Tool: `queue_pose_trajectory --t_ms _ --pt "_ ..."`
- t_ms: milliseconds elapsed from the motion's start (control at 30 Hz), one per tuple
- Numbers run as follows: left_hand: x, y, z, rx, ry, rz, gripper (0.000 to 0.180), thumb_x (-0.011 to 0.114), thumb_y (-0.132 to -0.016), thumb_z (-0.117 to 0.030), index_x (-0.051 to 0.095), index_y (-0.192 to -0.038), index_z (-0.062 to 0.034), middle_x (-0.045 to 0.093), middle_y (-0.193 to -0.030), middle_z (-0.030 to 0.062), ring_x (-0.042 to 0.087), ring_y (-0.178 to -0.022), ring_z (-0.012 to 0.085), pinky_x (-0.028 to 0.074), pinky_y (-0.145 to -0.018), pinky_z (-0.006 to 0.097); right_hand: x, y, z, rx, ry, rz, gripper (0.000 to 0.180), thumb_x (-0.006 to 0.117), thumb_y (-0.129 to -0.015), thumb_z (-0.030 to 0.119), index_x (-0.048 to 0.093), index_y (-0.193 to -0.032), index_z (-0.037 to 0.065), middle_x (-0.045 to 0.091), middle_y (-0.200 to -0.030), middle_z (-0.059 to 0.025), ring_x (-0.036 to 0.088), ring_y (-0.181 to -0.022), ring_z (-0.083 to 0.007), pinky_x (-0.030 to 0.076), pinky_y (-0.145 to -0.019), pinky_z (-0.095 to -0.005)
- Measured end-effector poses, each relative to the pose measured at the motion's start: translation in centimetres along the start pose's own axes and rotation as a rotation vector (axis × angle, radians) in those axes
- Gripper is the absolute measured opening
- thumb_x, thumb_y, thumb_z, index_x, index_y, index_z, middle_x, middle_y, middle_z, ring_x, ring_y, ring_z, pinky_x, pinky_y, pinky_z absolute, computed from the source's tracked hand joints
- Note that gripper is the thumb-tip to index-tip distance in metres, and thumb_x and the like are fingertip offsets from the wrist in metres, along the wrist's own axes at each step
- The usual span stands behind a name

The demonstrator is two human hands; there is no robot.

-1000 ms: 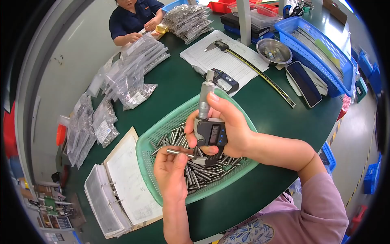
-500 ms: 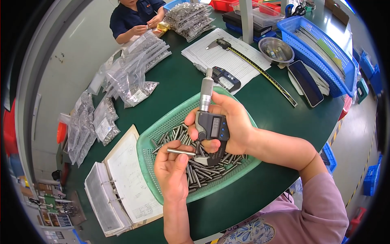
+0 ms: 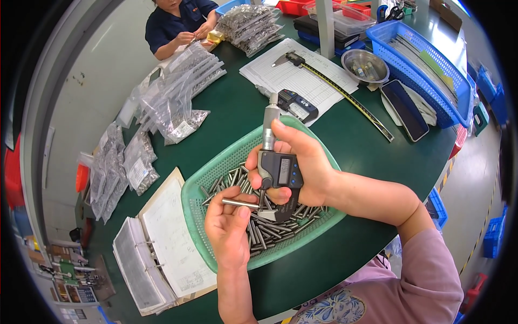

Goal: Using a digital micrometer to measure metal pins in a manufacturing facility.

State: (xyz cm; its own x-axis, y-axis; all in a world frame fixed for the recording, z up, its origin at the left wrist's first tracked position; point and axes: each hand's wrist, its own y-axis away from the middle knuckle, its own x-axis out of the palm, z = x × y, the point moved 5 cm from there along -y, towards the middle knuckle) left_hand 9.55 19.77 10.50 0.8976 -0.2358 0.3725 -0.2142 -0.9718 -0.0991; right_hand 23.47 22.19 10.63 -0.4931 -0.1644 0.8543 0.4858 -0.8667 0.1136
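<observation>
Pin in left fingertips, its right end at the micrometer in the right hand

The left hand [image 3: 229, 232] pinches a slim metal pin [image 3: 239, 203] between thumb and fingers, the palm turned up. The pin lies almost level: its left part rests across the fingers, and its right end reaches the measuring gap at the near end of a digital micrometer [image 3: 284, 170]. Whether both measuring faces touch it cannot be told.

The right hand [image 3: 314, 173] is wrapped around the micrometer from the right, fingers curled about the frame and thumb against the barrel, which points to the far side. The pin is thus to the left of the right hand, just beside its curled lower fingers.

Both hands are above a green basket [image 3: 197, 221] of loose pins [image 3: 270, 233] on a dark green table [image 3: 410, 167]. To the left, near the basket, an open ring binder [image 3: 175, 240] lies flat; farther left are clear bags of small parts [image 3: 139, 162]. On the far side, a long caliper [image 3: 328, 80] lies across paper sheets [image 3: 264, 73], a second micrometer [image 3: 300, 106] by their near edge. To the far right is a phone [image 3: 406, 112].
</observation>
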Motion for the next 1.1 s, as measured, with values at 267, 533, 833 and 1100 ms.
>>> queue_pose_trajectory --t_ms 267,533,833,1100 --pt "0.4 0.1 0.0 0.004 0.007 0.016 0.033 0.057 -0.079 -0.001 0.047 -0.111 0.0043 0.058 -0.094 0.0138 0.056 -0.088 0.0174 0.044 -0.081 0.029 -0.1 0.1 0.1 -0.008 0.019 0.026 0.063 0.035 -0.083 0.061 0.056 -0.086 0.001 0.058 -0.071 -0.0121 0.045 -0.043 -0.0135 0.037 -0.039 -0.0222" --pt "-0.1 -0.3 -0.3 -0.041 0.004 -0.031 0.032 0.055 -0.081 -0.004 0.048 -0.111 0.0036 0.055 -0.089 0.0089 0.056 -0.086 0.0167 0.044 -0.079 0.028 0.5 -0.1 0.1 -0.025 0.003 0.026 0.065 0.024 -0.088 0.059 0.052 -0.095 0.001 0.058 -0.072 -0.0107 0.044 -0.04 -0.0136 0.037 -0.04 -0.0244" --pt "-5.0 -0.6 -3.5 0.069 -1.703 -0.139 0.028 0.058 -0.067 0.003 0.054 -0.094 -0.0021 0.058 -0.074 0.0097 0.055 -0.073 0.0271 0.041 -0.066 0.038 0.1 -0.1 0.3 -0.05 0.074 -0.075 0.067 0.028 -0.083 0.061 0.055 -0.09 0.0 0.058 -0.07 -0.0112 0.044 -0.041 -0.0143 0.036 -0.043 -0.0256" --pt "-2.7 0.0 -3.1 0.25 -1.768 0.076 0.015 0.063 -0.065 -0.003 0.059 -0.079 -0.0051 0.054 -0.076 0.0093 0.051 -0.078 0.028 0.038 -0.072 0.038 -0.2 0.2 0.5 -0.081 0.124 -0.124 0.066 0.031 -0.08 0.062 0.054 -0.091 0.0 0.056 -0.072 -0.0117 0.044 -0.042 -0.0138 0.036 -0.041 -0.0238"
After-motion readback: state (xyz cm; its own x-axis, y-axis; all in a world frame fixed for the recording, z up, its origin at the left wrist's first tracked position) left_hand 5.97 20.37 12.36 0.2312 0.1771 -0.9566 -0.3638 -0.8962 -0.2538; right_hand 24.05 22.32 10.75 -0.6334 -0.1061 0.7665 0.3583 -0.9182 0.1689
